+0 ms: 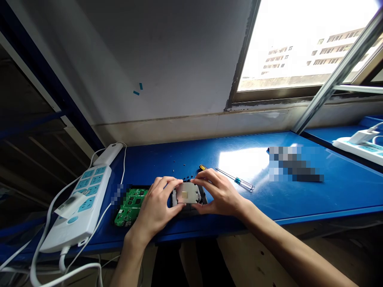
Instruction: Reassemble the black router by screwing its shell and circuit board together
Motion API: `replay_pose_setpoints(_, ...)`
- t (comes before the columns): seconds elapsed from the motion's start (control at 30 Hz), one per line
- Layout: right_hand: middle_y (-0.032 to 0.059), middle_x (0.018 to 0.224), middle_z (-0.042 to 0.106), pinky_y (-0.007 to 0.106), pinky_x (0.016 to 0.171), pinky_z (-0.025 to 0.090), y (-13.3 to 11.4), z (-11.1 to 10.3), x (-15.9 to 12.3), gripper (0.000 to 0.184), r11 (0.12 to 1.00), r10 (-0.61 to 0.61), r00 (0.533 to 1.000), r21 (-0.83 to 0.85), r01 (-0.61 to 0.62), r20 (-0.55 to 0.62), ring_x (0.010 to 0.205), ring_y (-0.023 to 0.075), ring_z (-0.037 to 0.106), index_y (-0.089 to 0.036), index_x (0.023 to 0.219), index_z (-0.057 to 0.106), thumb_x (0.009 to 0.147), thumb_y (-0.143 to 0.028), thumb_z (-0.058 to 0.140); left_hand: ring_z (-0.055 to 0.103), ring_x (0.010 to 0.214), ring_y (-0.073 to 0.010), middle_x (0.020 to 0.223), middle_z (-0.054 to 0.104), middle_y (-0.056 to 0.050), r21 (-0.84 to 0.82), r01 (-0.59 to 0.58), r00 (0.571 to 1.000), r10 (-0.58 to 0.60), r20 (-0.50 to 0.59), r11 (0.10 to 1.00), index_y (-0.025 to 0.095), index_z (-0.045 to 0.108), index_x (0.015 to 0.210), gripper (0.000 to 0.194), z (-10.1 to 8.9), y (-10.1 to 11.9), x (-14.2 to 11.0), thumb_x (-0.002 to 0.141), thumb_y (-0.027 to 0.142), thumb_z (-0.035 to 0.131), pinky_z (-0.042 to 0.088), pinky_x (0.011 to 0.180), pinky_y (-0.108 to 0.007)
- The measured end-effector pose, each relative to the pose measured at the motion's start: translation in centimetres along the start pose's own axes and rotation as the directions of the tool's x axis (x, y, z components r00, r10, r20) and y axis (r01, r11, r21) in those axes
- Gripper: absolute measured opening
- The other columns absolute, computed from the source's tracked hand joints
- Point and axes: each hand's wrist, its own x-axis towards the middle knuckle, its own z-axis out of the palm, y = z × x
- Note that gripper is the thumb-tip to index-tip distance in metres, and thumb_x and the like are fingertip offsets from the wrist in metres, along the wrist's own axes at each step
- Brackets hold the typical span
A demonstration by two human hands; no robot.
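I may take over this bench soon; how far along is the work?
Seemingly done: the green circuit board lies exposed. In hand: the left hand and right hand hold a flat metallic part at its sides. Probably left: dealing with the small dark pieces, likely screws, loose beyond it. Assembly or disassembly, I cannot tell.
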Motion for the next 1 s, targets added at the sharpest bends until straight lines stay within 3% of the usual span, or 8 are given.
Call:
replay_pose_setpoints(0.1,0.0144,0.102,0.061,0.040,0.071,0.060,-0.3,0.4,0.1,0.049,1.000,-0.027,0.999,-0.005,0.026,-0.043,0.086,0.0239,0.061,-0.013,0.121,0.058,0.081,-0.038,0.073,0.049,0.114,-0.0261,0.125,0.057,-0.005,0.111,-0.063,0.998,0.064,-0.011,0.992,0.026,0.058,0.126,0.047,0.1,1.0,0.6,0.082,0.022,0.073,0.048,0.097,-0.043)
replay_pose_setpoints(0.23,0.0134,0.105,0.060,0.039,0.074,0.061,-0.4,0.4,0.0,0.056,1.000,-0.015,0.998,-0.007,0.015,-0.064,0.089,0.0237,0.062,-0.016,0.133,0.052,0.084,-0.034,0.072,0.049,0.099,-0.0250,0.111,0.057,-0.006,0.161,-0.077,0.996,0.082,-0.026,0.984,0.024,0.059,0.127,0.049,0.0,2.1,1.4,0.080,0.018,0.074,0.050,0.087,-0.042)
replay_pose_setpoints(0.4,0.0154,0.120,0.056,0.046,0.090,0.058,-0.2,0.0,0.0,0.077,0.997,0.072,0.997,0.035,-0.072,0.008,0.107,0.0285,0.062,-0.021,0.149,0.035,0.086,-0.047,0.070,0.049,0.097,-0.0225,0.104,0.059,-0.002,-0.004,-0.063,0.996,0.063,-0.070,0.998,0.026,0.057,0.128,0.050,-0.1,2.2,1.4,0.081,0.019,0.075,0.047,0.085,-0.036)
replay_pose_setpoints(0.5,0.0164,0.125,0.055,0.049,0.092,0.057,0.0,0.1,0.0,0.086,0.988,0.126,0.985,0.071,-0.135,0.117,0.111,0.0311,0.060,-0.020,0.145,0.040,0.078,-0.063,0.072,0.049,0.093,-0.0206,0.097,0.058,0.000,-0.120,-0.015,0.998,0.007,-0.070,0.993,0.030,0.059,0.126,0.051,0.0,2.2,1.1,0.079,0.024,0.079,0.046,0.082,-0.033)
replay_pose_setpoints(0.6,0.0153,0.122,0.057,0.049,0.091,0.056,0.1,0.6,-0.1,0.074,0.984,0.140,0.971,0.078,-0.158,0.195,0.107,0.0301,0.061,-0.019,0.135,0.049,0.079,-0.062,0.071,0.049,0.087,-0.0197,0.089,0.055,0.001,-0.187,0.021,0.998,-0.030,-0.047,0.982,0.035,0.060,0.126,0.050,0.2,2.4,0.9,0.080,0.037,0.079,0.045,0.079,-0.032)
replay_pose_setpoints(0.73,0.0147,0.113,0.059,0.042,0.080,0.058,0.1,1.0,-0.3,0.053,0.985,0.129,0.978,0.092,-0.145,0.165,0.096,0.0263,0.062,-0.017,0.124,0.055,0.084,-0.048,0.070,0.048,0.086,-0.0207,0.087,0.054,0.000,-0.223,0.027,0.999,-0.035,-0.034,0.974,0.036,0.063,0.124,0.049,0.2,2.8,1.0,0.078,0.046,0.078,0.045,0.077,-0.032)
replay_pose_setpoints(1.0,0.0121,0.110,0.059,0.038,0.076,0.057,0.3,0.9,-0.1,0.050,0.982,0.162,0.980,0.073,-0.171,0.117,0.091,0.0239,0.061,-0.019,0.116,0.062,0.079,-0.049,0.077,0.048,0.087,-0.0199,0.087,0.054,0.001,-0.172,-0.043,0.996,0.028,-0.085,0.984,0.034,0.061,0.125,0.054,-0.3,3.3,0.2,0.076,0.030,0.082,0.047,0.079,-0.032)
